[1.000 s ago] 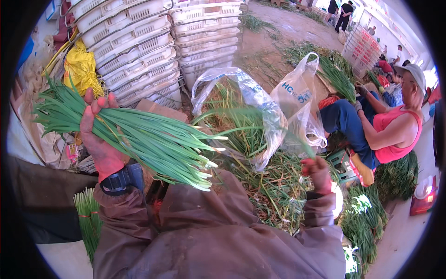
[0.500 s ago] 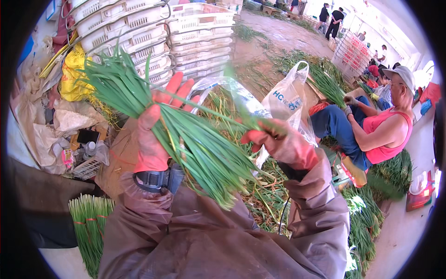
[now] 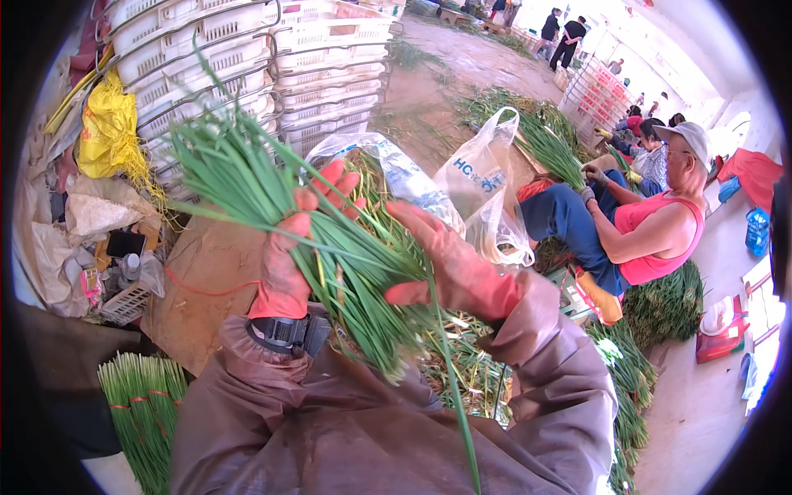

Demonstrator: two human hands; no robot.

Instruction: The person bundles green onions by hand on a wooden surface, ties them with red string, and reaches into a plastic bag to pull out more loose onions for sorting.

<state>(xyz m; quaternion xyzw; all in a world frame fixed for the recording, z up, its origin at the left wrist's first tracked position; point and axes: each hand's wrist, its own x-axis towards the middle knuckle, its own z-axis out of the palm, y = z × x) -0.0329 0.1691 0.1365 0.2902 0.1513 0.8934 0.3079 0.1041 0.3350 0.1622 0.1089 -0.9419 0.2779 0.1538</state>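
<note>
My left hand [image 3: 283, 276], in a reddish rubber glove, is closed around a thick bunch of garlic chives [image 3: 360, 262]. The leafy tips fan out to the upper left and the cut ends point to the lower right. My right hand [image 3: 472, 268], gloved alike, is beside the cut ends with its thumb and fingers apart. One long loose leaf [image 3: 452, 371] hangs down past its thumb over my brown waterproof apron; whether the hand touches this leaf I cannot tell. Tied bundles of chives [image 3: 147, 404] stand at the lower left.
Stacked white plastic crates [image 3: 330, 70] rise ahead. Plastic bags [image 3: 480, 186] and loose trimmings [image 3: 470, 363] lie before me. A co-worker in a pink top [image 3: 660, 227] sits at right holding chives, near piled green bundles [image 3: 623, 388]. A yellow sack [image 3: 109, 128] hangs at left.
My right hand has gone from pinching a leaf at the bunch to spread fingers, and a long leaf now hangs downward. The whole view has shifted slightly to the right.
</note>
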